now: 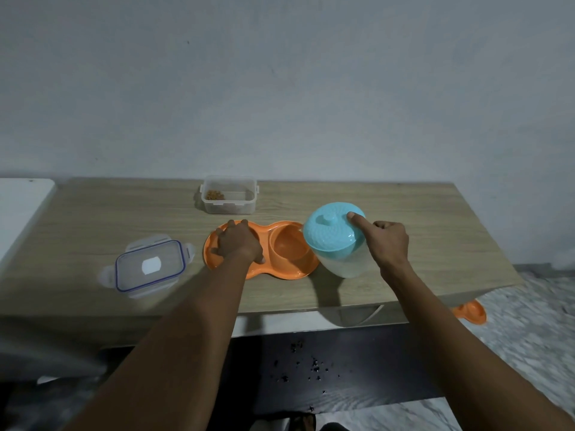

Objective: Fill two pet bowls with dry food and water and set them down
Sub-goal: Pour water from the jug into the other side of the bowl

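Observation:
An orange double pet bowl (pixel 280 274) sits on the wooden table (pixel 429 231). My left hand (pixel 238 245) lies over its left cup, fingers curled on the far rim, and hides what is inside. The right cup (pixel 291 247) is uncovered, and I cannot tell whether it holds water. A translucent water jug (pixel 345 262) with a teal lid (pixel 326 236) stands just right of that cup, tilted towards it. My right hand (pixel 390 244) grips the jug from the right, thumb pressed on the lid.
A clear food box (pixel 228 197) holding a little kibble stands behind the bowls by the wall. Its blue-sealed lid (pixel 149 264) lies at the left. A second orange bowl (pixel 471 312) is on the floor past the table's right corner. Dark crumbs (pixel 311 365) lie below the front edge.

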`<state>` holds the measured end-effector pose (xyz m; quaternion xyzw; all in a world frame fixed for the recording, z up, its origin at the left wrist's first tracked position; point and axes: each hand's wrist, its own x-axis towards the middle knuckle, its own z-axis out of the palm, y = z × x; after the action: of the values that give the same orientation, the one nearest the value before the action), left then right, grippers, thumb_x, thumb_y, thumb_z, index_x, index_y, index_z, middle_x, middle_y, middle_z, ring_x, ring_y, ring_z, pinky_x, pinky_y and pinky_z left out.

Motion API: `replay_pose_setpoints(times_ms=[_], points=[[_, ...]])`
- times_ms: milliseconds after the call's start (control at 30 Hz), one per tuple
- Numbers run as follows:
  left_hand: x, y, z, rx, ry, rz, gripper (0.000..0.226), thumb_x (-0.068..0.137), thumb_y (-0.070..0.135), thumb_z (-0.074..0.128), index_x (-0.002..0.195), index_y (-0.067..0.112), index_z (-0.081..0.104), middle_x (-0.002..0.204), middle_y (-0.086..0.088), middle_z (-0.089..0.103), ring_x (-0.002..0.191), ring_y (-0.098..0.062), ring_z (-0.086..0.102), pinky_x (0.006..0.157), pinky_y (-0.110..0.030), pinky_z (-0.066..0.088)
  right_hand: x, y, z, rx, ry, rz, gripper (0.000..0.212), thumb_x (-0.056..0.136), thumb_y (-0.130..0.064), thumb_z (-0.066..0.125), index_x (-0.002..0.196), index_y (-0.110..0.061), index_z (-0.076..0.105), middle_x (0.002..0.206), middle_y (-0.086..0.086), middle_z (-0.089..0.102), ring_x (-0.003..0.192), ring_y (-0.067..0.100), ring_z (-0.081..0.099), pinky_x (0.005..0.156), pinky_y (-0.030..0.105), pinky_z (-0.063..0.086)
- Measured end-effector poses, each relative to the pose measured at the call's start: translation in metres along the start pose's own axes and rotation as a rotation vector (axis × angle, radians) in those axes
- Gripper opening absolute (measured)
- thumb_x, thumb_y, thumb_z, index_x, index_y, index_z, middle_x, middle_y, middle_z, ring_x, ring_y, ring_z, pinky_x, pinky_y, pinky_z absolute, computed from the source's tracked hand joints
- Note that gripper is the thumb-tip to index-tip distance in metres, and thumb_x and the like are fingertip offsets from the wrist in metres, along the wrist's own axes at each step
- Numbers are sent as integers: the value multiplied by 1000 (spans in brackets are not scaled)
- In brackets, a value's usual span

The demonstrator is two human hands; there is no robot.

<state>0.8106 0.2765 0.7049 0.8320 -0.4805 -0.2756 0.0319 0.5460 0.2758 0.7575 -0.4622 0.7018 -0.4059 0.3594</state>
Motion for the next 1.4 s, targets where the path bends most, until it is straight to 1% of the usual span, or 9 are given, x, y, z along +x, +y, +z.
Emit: replay_pose_setpoints(times_ms=[167,300,500,633,933,1033,1100,1167,1400], points=[[1,-1,0,-1,3,-9,109,57,28,95,148,22,35,154,-7,29,146,-40,15,105,-71,28,-4,0,0,-19,9,5,88,50,-71,77,74,12,66,82,24,71,69,22,59,63,38,43],[1,0,0,8,2,-6,109,57,28,95,148,21,35,154,-7,29,146,-40,16,105,-71,29,-5,-1,-2,-28,28,10,90,48,-72,76,74,13,65,73,20,68,69,22,58,62,38,42],[-1,0,-2,16,-3,5,110,56,29,95,148,21,34,155,-7,28,146,-41,15,104,-70,31,-5,-1,-3,-67,35,-15,83,57,-68,79,74,12,65,78,25,69,67,22,57,62,37,42],[-2,0,-3,15,-6,-5,111,57,27,94,149,21,33,155,-8,28,147,-42,14,104,-71,30,-5,-1,-4,-94,38,-27,74,67,-59,84,71,12,64,65,11,60,65,22,54,62,36,41],[-1,0,-2,14,-12,-9,111,58,27,94,150,21,32,155,-8,28,146,-41,14,104,-71,31,-9,-3,-7,-99,47,-26,70,70,-55,85,72,12,65,65,9,61,63,20,54,62,36,41],[-2,0,-1,31,15,-11,104,59,26,93,147,17,38,152,-11,34,143,-41,25,103,-65,37,-9,-2,-8,-100,53,-26,71,70,-55,85,69,12,64,63,8,58,62,21,53,62,37,41],[-2,-1,-3,-10,31,3,78,61,20,90,131,8,55,137,-17,52,127,-39,49,97,-51,47,-9,-2,-9,-106,51,-25,68,70,-56,85,65,8,63,62,6,57,62,20,52,62,37,41],[-1,-3,-5,-32,34,11,60,60,20,88,114,6,65,121,-16,62,110,-35,60,90,-43,53,-9,-1,-10,-115,53,-24,66,69,-57,84,62,4,62,61,6,56,61,20,52,61,37,41],[3,-5,-2,-34,52,33,69,53,26,91,114,7,63,119,-15,61,108,-34,60,90,-42,52,-8,-2,-11,-109,59,-28,71,68,-58,84,66,9,62,63,8,57,62,20,52,62,38,41]])
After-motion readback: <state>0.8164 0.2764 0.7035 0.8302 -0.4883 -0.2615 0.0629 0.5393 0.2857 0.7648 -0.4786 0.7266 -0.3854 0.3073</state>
